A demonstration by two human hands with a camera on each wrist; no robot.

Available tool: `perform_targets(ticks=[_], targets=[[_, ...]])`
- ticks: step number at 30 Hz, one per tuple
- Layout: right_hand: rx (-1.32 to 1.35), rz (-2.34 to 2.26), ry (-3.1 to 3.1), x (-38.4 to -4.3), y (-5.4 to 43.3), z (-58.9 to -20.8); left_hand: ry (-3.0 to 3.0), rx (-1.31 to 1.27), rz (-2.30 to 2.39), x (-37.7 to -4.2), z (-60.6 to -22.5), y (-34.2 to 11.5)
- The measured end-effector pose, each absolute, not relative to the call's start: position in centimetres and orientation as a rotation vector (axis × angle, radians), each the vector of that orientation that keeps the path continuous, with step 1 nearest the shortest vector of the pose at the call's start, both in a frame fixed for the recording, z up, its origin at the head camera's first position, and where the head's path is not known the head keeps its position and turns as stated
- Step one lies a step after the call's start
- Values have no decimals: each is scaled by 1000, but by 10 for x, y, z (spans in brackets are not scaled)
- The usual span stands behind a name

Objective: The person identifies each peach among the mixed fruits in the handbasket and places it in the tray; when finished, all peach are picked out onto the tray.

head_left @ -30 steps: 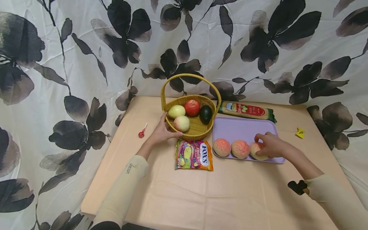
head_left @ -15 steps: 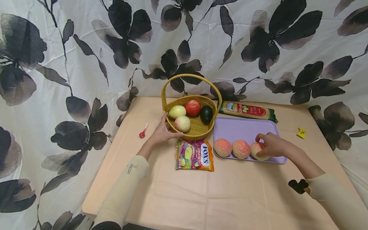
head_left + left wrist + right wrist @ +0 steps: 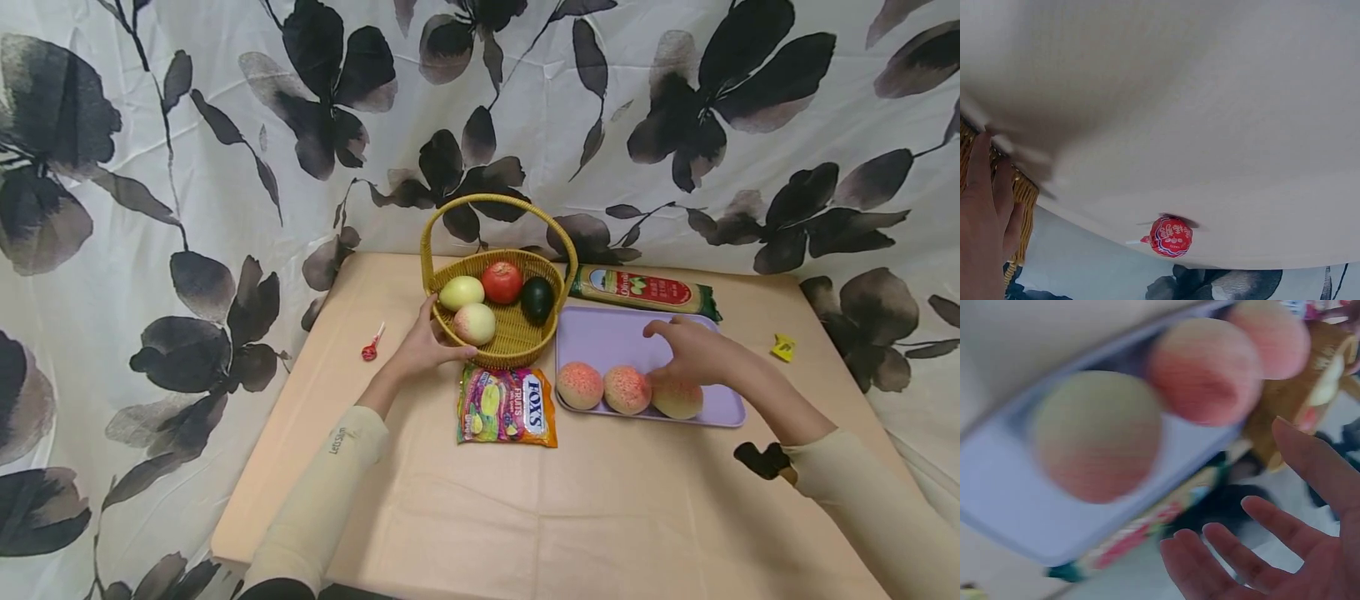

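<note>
In the head view my left hand (image 3: pixel 426 343) rests on the left front of a yellow wicker basket (image 3: pixel 517 354), thumb along its front. In the left wrist view its fingers (image 3: pixel 1002 187) lie nearly straight against the woven side. The basket holds a yellow-green fruit (image 3: pixel 461 292), a red fruit (image 3: pixel 502 282), a pale peach (image 3: pixel 474 323) and a dark green avocado (image 3: pixel 537 299). My right hand (image 3: pixel 693 354) hovers over a purple tray (image 3: pixel 600 329), fingers apart and holding nothing. Below it sits a peach (image 3: pixel 678 400); two redder peaches (image 3: pixel 627 389) stand left of that one.
A FOX'S candy bag (image 3: pixel 507 407) lies in front of the basket. Behind the tray is a long green-ended packet with a red label (image 3: pixel 641 286). A red lollipop (image 3: pixel 370 351) lies to the left, a small yellow packet (image 3: pixel 783 347) to the right. Floral cloth (image 3: pixel 525 125) hangs behind.
My right hand has let go of the rightmost peach and risen up and back from it. That peach stays on the tray. My left hand keeps its place on the basket.
</note>
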State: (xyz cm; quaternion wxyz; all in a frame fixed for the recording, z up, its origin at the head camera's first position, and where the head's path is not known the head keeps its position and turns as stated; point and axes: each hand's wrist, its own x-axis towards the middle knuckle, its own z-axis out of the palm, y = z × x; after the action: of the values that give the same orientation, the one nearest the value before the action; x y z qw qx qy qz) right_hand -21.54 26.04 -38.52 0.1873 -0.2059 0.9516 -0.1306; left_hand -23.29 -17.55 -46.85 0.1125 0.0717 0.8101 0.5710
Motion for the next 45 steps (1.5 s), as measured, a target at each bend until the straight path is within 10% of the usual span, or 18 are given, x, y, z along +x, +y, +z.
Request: perform_targets(ticks=[24,45], targets=[[-1070,-251,2599,-292,27,-354,2454,205,1677,-238,-498,-186],[-1075,-51,2352,-313,-24,-386,2313,217,1786,-240,-498,-180]])
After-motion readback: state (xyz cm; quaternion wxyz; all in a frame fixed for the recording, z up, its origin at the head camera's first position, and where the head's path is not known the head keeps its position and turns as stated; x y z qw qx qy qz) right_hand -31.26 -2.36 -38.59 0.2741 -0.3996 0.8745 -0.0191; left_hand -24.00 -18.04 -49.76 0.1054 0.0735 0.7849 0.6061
